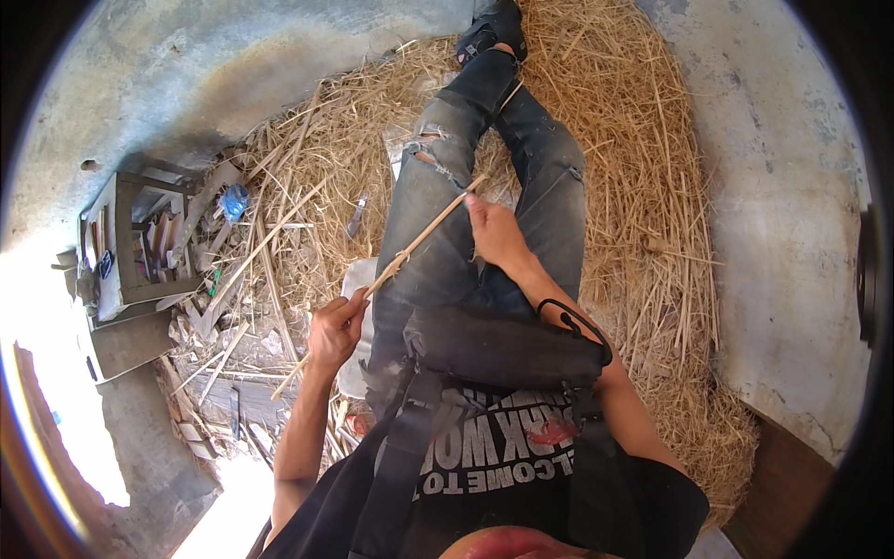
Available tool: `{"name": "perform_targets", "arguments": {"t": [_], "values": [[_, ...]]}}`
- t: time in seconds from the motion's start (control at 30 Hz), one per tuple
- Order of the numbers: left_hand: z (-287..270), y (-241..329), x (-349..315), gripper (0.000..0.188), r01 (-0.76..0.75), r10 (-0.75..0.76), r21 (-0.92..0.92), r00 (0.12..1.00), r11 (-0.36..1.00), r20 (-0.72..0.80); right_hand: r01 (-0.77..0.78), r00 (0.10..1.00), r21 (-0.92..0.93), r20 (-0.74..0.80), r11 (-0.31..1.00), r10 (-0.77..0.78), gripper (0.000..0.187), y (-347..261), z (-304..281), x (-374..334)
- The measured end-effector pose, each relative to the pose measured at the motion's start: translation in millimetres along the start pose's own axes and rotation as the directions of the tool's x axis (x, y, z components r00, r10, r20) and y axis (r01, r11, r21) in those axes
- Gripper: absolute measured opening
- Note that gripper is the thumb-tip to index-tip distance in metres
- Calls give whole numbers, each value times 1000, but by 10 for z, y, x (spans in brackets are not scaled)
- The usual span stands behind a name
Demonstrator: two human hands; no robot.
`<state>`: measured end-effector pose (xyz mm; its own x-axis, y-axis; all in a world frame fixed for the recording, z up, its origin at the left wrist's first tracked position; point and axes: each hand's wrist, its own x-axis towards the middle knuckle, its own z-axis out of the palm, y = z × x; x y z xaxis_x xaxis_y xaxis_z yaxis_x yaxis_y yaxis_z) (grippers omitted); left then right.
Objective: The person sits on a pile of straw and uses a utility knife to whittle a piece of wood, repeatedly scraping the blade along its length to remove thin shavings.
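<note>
A thin, pale wooden stick (424,235) runs slantwise across my thighs, from beside my left forearm up to between my knees. My left hand (337,331) is closed around its lower part, and the short lower end sticks out below the fist. Near the upper end, my right hand (498,231) is closed on the stick with the thumb laid along it; its other fingers are mostly hidden. A rough knot or loose sliver shows midway between the hands. Beneath the stick are my worn jeans (424,200), torn at the knee.
Straw (643,186) is heaped along the right side and past my feet. Left of my legs, a metallic blade-like piece (357,214) lies among wood strips. A wooden shelf box (121,242), a blue plastic wad (234,202) and concrete walls (782,186) stand around.
</note>
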<state>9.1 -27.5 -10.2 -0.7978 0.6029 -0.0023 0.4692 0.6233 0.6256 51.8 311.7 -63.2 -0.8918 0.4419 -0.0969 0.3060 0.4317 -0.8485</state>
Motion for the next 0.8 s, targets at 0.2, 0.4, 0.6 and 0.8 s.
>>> {"name": "perform_targets", "arguments": {"t": [0.2,0.4,0.6,0.8], "values": [[287,236,357,26,-4,4,-31,1000,1000,5,-68,969,-30,236,997,73,62,-357,125,-255],[330,409,679,25,20,-19,-78,1000,997,12,-126,881,118,469,985,57,60,-189,19,-166],[72,379,421,32,-6,6,197,1000,980,-1,-84,996,29,-20,996,85,57,-191,-172,-25],[171,236,222,35,-62,81,297,995,953,-50,-85,996,3,3,996,85,59,-56,-33,106]]}}
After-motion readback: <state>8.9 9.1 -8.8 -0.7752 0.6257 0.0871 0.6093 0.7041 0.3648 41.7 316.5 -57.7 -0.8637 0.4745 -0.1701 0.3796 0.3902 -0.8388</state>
